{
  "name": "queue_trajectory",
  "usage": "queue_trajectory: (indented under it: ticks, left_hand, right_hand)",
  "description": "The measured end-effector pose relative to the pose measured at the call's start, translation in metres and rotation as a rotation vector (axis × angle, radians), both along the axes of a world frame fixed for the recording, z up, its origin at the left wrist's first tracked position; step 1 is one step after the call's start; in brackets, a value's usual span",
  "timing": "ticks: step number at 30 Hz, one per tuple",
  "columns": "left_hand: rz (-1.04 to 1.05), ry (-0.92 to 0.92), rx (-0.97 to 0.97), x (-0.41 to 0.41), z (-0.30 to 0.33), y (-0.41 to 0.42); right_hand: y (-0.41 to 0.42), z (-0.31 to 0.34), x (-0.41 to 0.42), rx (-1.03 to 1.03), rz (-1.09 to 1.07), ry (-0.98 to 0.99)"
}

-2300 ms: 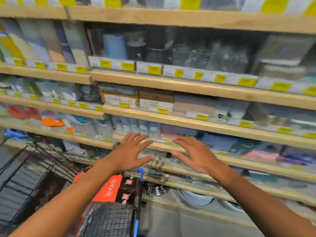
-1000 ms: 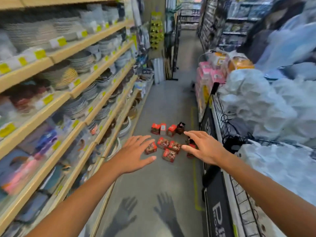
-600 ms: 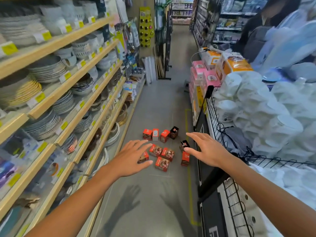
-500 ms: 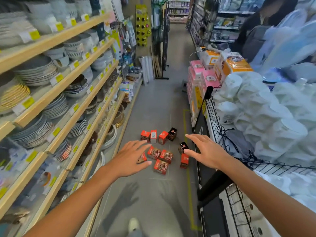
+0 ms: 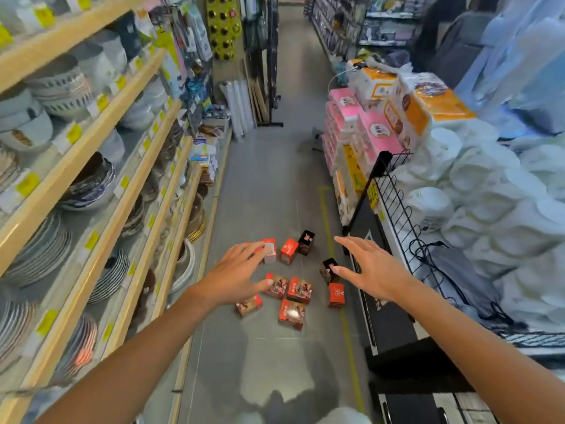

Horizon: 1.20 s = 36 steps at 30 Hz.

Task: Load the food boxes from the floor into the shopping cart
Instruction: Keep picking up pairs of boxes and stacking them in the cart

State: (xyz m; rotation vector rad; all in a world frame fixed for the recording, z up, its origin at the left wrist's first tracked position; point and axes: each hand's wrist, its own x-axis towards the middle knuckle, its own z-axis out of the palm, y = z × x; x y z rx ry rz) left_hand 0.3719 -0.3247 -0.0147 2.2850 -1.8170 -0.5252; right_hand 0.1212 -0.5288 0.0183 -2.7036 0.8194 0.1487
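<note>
Boxes [image 5: 290, 289] lay scattered on floor [image 5: 269, 179] ahead, beyond reach. Held left hand [image 5: 235, 275] and right hand [image 5: 371, 267] out, fingers spread, empty, ready for pickup.

Aisle floor [image 5: 269, 179] open; shelves [image 5: 101, 166] left, wire rack [image 5: 397, 203] right.

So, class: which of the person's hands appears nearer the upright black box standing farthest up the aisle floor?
Right, as far as the picture shows. The right hand hovers just right of the black box; the left hand sits farther left, over the red boxes.
</note>
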Motion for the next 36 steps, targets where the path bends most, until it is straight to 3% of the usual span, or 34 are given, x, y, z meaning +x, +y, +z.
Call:
queue_trajectory:
  ticks: [13,24,29,36]
  left_hand:
    - [0.134,0.078,0.145,0.086,-0.077,-0.142]
    - [0.329,0.131,0.303,0.165,-0.195,-0.194]
    - [0.338,0.1,0.343,0.2,-0.313,-0.182]
    - [0.356,0.202,0.414,0.221,-0.532,-0.143]
  right_hand:
    - [-0.173,-0.096,0.11,0.135,0.093,0.034]
    - [-0.259,-0.222,0.221,0.234,0.27,0.133]
    - [-0.254,-0.325,0.27,0.258,0.245,0.139]
    - [-0.228,-0.532,0.304,0.364,0.248,0.181]
